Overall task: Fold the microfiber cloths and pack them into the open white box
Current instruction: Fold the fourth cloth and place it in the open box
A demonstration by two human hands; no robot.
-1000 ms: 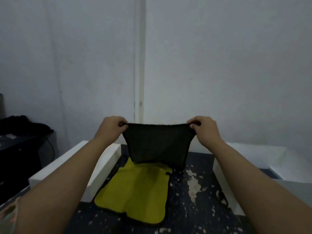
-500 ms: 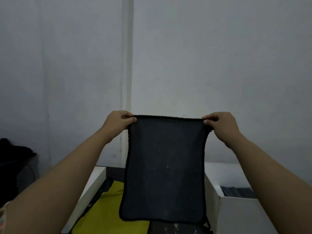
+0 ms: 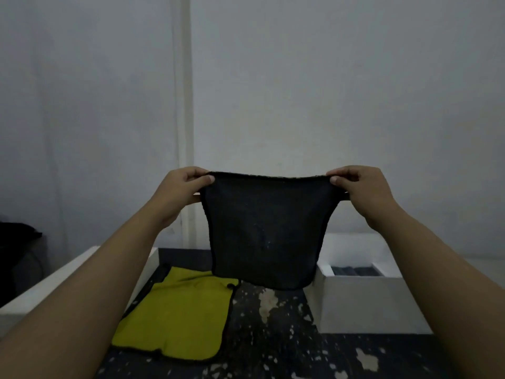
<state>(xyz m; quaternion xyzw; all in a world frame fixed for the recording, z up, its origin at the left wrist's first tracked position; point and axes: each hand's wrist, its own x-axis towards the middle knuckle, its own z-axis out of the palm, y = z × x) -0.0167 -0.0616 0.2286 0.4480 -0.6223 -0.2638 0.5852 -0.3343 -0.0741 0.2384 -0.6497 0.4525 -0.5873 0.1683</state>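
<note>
While you hold it up at the centre of the frame, the dark cloth [image 3: 263, 233] hangs flat, clear of the table [image 3: 273, 337]. Your left hand [image 3: 179, 190] pinches its upper left corner between thumb and curled fingers; your right hand [image 3: 360, 187] pinches the upper right corner likewise. Item two: a yellow-green cloth [image 3: 175, 315], lower left of centre, lying spread on the speckled dark table with one corner turned over. Item three: the open white box [image 3: 363, 305], right of centre, with dark folded cloths [image 3: 355, 270] inside. Item four: a second white box [image 3: 68, 274], at left, partly hidden behind your forearm.
</note>
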